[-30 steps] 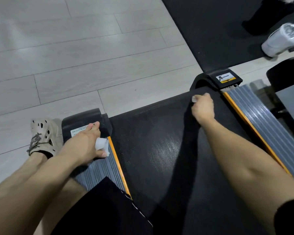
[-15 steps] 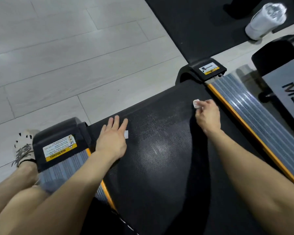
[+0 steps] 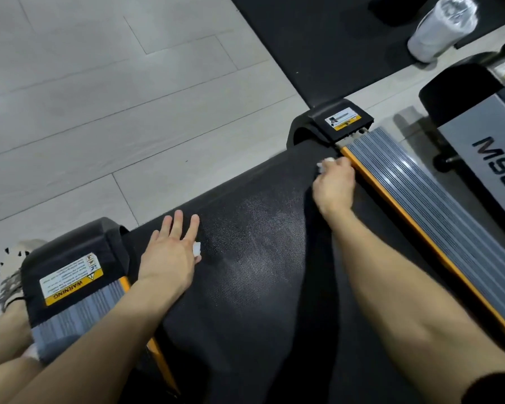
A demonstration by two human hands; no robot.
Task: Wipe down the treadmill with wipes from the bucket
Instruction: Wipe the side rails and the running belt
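Both hands are down on the treadmill belt (image 3: 260, 272), right at its rear end, and each has a wipe. The left hand (image 3: 169, 258) lies flat at the lower-left side of the belt, fingers straight and spread, pressing the left wipe (image 3: 196, 248), which shows only as a white corner past the palm. The right hand (image 3: 334, 188) is over at the far side, fingers curled round the right wipe (image 3: 322, 165), bunched just beside the orange strip (image 3: 391, 205) of the right side rail (image 3: 426, 205). This looks like the belt pass, and the belt's shiny patch suggests some of it is damp. To do it well, I'd say flatten that bunched wipe so more cloth meets the textured surface, press evenly, overlap the strokes across the width, and run a fingertip along the seam by the strip where grime collects. The belt may slide under a hard push, so steady pressure matters. The treadmill's long axis runs diagonally, with the rear edge pointing to the upper left of the frame and the deck running down to the lower right, the left side rail (image 3: 79, 316) with its warning label (image 3: 70, 279) at lower left. In the upper right corner lies a white cylindrical tub (image 3: 442, 27), probably the wipe bucket, well apart from both hands.
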